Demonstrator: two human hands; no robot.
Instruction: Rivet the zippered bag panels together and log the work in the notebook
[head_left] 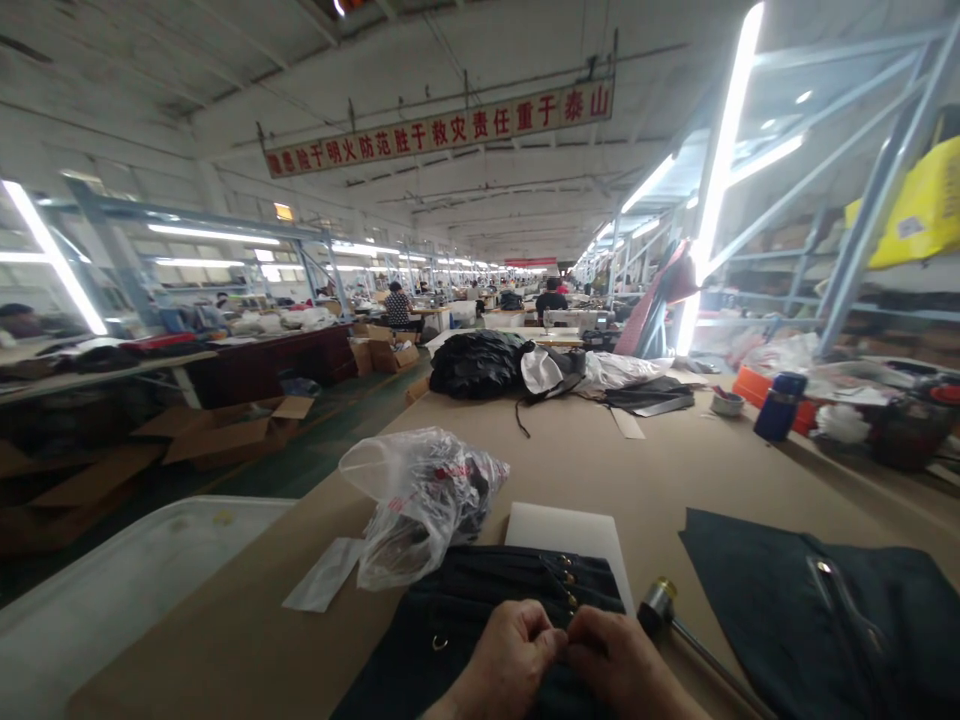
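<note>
Dark blue-green fabric piece (465, 590): fittings present, handwork in progress

Left hand (514, 650) and right hand (619, 660) are positioned together over the fabric piece. The fingers of both are curled, with the tips brought close; whether cloth or a small part is gripped between them cannot be told, as the contact point is covered.

Progress is judged as partial. Several small brass-coloured metal fittings (569, 577) are seen in a line just beyond the fingers, and a gold-toned curved metal ring (439, 643) is seen toward the left of the piece. Full fastening of these cannot be confirmed. The spot under the fingertips is judged unfinished; how much else is left is not shown.

The piece is laid on the near part of a brown-topped table (637, 480), with a white rectangular sheet (562, 525) overlapped by its far edge. To the right, a mallet with a yellow-tipped head (660, 600) is laid down, unheld. Beyond it, a dark green zipped fabric panel (750, 560) is placed apart. At far left, a crumpled clear plastic bag (409, 500) is set.
</note>
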